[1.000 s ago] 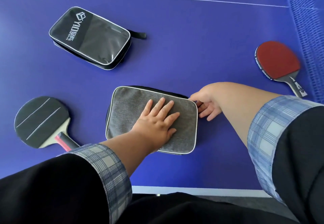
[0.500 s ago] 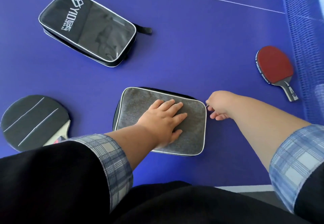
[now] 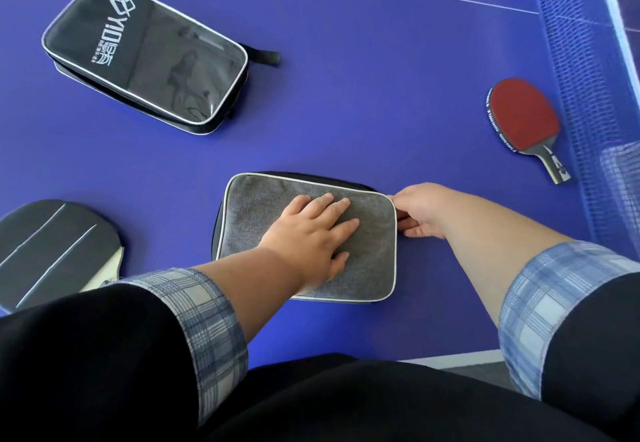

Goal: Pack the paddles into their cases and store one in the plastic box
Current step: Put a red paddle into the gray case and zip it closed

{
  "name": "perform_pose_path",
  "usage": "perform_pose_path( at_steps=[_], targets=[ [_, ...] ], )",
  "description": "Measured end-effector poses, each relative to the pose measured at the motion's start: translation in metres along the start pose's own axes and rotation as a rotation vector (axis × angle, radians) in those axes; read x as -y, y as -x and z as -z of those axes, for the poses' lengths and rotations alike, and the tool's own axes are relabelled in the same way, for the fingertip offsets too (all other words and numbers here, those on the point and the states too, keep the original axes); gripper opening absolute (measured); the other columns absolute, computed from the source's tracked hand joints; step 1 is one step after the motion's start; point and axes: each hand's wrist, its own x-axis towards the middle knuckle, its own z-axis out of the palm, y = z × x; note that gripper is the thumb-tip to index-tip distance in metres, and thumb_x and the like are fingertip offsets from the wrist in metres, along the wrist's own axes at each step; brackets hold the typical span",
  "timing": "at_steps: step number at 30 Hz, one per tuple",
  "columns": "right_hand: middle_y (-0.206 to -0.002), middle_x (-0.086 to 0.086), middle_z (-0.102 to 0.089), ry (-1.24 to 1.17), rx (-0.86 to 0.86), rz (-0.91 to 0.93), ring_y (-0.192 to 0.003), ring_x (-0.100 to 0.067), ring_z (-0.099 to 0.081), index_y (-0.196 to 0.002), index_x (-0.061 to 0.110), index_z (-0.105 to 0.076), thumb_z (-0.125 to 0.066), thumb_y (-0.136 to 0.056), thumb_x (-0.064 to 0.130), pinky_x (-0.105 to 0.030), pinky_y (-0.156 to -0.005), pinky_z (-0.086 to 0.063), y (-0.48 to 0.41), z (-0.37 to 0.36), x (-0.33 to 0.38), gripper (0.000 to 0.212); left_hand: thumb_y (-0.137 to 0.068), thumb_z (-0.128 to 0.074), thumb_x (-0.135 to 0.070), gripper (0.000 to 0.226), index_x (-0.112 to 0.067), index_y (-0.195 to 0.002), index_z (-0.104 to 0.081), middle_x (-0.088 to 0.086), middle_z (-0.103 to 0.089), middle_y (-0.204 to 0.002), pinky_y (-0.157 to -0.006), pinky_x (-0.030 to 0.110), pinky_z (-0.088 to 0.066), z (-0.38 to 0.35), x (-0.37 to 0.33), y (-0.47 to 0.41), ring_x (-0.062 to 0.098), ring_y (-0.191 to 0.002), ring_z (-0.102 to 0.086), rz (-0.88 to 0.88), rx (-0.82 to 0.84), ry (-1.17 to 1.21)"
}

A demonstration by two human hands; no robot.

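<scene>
Blue table (image 3: 346,95), net at right edge. Left hand (image 3: 311,234) lies flat, fingers spread, pinning the grey case (image 3: 367,261) at centre. Right hand (image 3: 422,211) pinches at the case's right edge, lower than a second ago, probably running the zip; the pull is hidden. Red paddle (image 3: 519,116) right, black paddle (image 3: 52,244) left, both unpacked. Black case (image 3: 145,57) upper left reads "YIO". No box in view.

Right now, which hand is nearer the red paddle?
Right. The right hand is at the grey case's right edge, below-left of the red paddle; the left hand lies flat on the case, farther away.
</scene>
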Motion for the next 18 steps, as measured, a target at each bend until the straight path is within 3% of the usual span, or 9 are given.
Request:
perform_pose_path(
  at_steps=[2,5,9,13,15,18],
  targets=[
    [-0.092,-0.001,-0.074,0.024,0.021,-0.024,-0.089,-0.019,-0.068,-0.101,0.017,-0.066,-0.067,-0.091,0.032,-0.032,-0.082,-0.050,0.004,0.000,0.005,0.018,-0.091,-0.036,-0.059,0.061,-0.033,-0.147,-0.037,0.002,-0.030,-0.158,-0.115,0.045,-0.015,0.001,0.000,0.000,0.025,-0.144,-0.024,0.002,0.002,0.001],
    [-0.085,0.001,-0.069,-0.084,-0.041,-0.041,-0.081,-0.015,-0.066,-0.095,0.016,-0.062,-0.064,-0.094,0.014,-0.031,-0.085,-0.048,0.002,-0.001,0.010,0.003,-0.091,-0.036,-0.059,0.062,-0.033,-0.147,-0.037,0.002,-0.029,-0.158,-0.115,0.045,-0.015,0.001,-0.001,0.000,0.025,-0.144,-0.023,0.006,0.006,-0.004],
    [-0.083,-0.003,-0.068,-0.174,-0.126,-0.038,-0.074,-0.014,-0.065,-0.089,0.014,-0.059,-0.066,-0.090,0.001,-0.030,-0.075,-0.051,-0.004,-0.005,0.012,0.015,-0.091,-0.037,-0.058,0.061,-0.033,-0.147,-0.037,0.002,-0.029,-0.159,-0.116,0.047,-0.015,0.000,-0.001,0.002,0.026,-0.144,-0.024,-0.005,-0.006,0.002],
    [-0.095,-0.008,-0.071,0.055,-0.246,-0.024,-0.084,-0.016,-0.066,-0.098,0.006,-0.069,-0.076,-0.083,0.010,-0.033,-0.074,-0.057,-0.010,0.006,0.017,0.017,-0.088,-0.038,-0.062,0.068,-0.036,-0.150,-0.027,0.006,-0.016,-0.162,-0.116,0.059,-0.004,0.000,-0.005,0.001,0.029,-0.146,-0.015,0.135,0.010,0.030],
    [-0.091,-0.009,-0.071,0.162,-0.285,-0.007,-0.081,-0.017,-0.067,-0.096,0.005,-0.070,-0.075,-0.084,0.014,-0.035,-0.079,-0.060,-0.008,0.006,0.024,0.016,-0.088,-0.034,-0.065,0.071,-0.036,-0.151,-0.022,0.007,-0.013,-0.162,-0.115,0.060,0.000,-0.003,-0.002,0.000,0.030,-0.146,-0.010,0.207,0.021,0.056],
    [-0.085,-0.012,-0.070,0.277,-0.327,0.089,-0.076,-0.025,-0.067,-0.095,0.003,-0.069,-0.071,-0.083,0.011,-0.040,-0.083,-0.059,-0.008,-0.003,0.043,0.015,-0.090,-0.031,-0.065,0.072,-0.032,-0.153,-0.019,0.008,-0.013,-0.163,-0.116,0.058,-0.003,-0.007,0.004,-0.003,0.032,-0.147,-0.010,0.172,0.050,0.070]
  ],
)
